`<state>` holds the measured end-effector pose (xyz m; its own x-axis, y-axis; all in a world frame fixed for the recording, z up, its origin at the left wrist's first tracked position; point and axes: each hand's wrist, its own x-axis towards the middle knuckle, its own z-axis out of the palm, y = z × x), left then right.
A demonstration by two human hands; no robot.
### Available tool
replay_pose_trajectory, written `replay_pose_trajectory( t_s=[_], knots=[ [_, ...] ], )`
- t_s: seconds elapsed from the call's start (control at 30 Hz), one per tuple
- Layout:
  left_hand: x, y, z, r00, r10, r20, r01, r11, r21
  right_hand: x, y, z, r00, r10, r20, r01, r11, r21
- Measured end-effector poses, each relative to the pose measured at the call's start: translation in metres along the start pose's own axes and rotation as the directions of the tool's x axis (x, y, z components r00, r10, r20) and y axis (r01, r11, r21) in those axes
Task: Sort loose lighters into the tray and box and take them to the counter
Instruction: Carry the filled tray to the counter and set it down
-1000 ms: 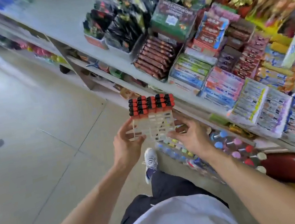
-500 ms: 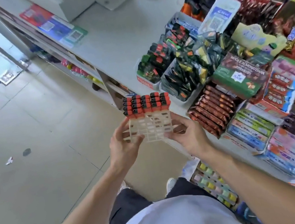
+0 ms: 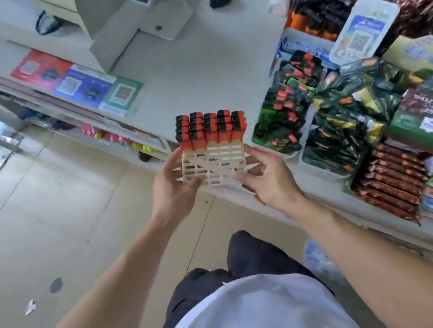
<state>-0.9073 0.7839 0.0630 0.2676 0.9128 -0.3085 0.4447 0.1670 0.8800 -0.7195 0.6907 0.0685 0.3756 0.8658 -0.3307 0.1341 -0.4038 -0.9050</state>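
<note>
A white slotted tray (image 3: 214, 165) is held in the air between both hands, just in front of the counter's edge. Several red lighters with black caps (image 3: 210, 128) stand upright in its far rows; the near slots look empty. My left hand (image 3: 174, 191) grips the tray's left side with its fingers curled under it. My right hand (image 3: 267, 181) holds the right side the same way. The white counter (image 3: 194, 75) stretches ahead of the tray. No box is in view.
A white register stand with a screen (image 3: 131, 14) sits on the counter's far side, with payment stickers (image 3: 76, 81) at the left. Snack and chocolate displays (image 3: 346, 118) crowd the counter's right half. Tiled floor (image 3: 48, 236) lies to the left.
I have walked along the counter with the tray held in both hands. The register and the open stretch of counter have come into view, and the snack displays have slid to the right.
</note>
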Motion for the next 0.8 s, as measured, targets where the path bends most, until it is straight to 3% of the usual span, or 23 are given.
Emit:
replay_pose_trajectory(
  t_s=[0.4,0.8],
  knots=[
    [0.17,0.056,-0.007,0.972,-0.022,0.232,0.001,0.996,0.087,0.149,-0.043,0.014,0.978,0.145,-0.147,-0.164,0.979,-0.125],
    [0.323,0.065,0.048,0.866,-0.034,0.499,-0.128,0.949,0.286,0.25,-0.034,0.013,0.831,0.413,-0.374,-0.404,0.909,0.105]
  ],
)
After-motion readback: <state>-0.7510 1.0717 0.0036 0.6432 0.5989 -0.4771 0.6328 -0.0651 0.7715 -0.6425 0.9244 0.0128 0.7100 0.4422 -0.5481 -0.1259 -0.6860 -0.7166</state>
